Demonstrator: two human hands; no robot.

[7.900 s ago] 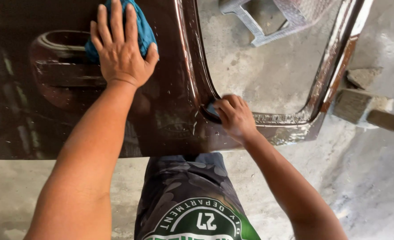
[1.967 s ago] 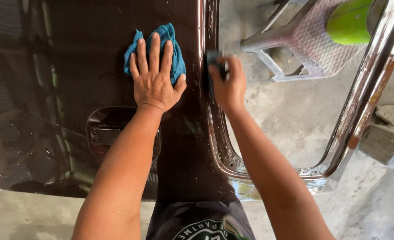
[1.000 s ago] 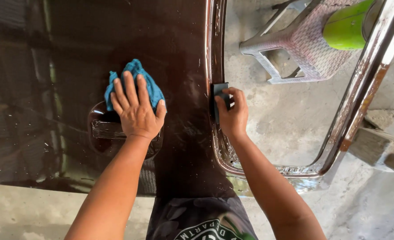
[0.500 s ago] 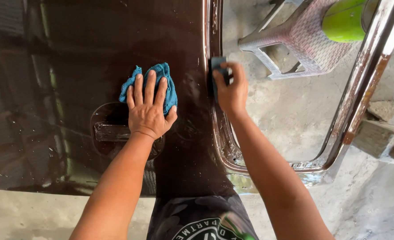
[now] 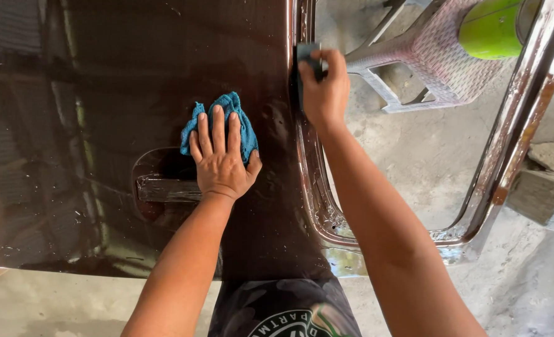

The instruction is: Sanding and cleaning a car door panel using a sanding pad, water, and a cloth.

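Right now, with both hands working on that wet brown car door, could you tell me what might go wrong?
1. The left hand presses a blue cloth on a wet, glossy car door; it could slip.
2. The right hand rubs a dark pad along the window frame edge, where fingers might catch.
3. The door seems propped on a wooden block and may shift.

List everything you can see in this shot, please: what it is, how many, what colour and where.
car door panel: one, dark brown, glossy and wet, lying flat under both hands
door handle recess: one, dark, just left of the left hand
window frame: one, brown and worn, on the right
cloth: one, blue, under the left hand
small pad: one, dark, at the frame edge
plastic stool: one, grey, seen through the window opening
round object: one, green, on the stool
concrete floor: grey
left hand: flat on the cloth
right hand: gripping the pad
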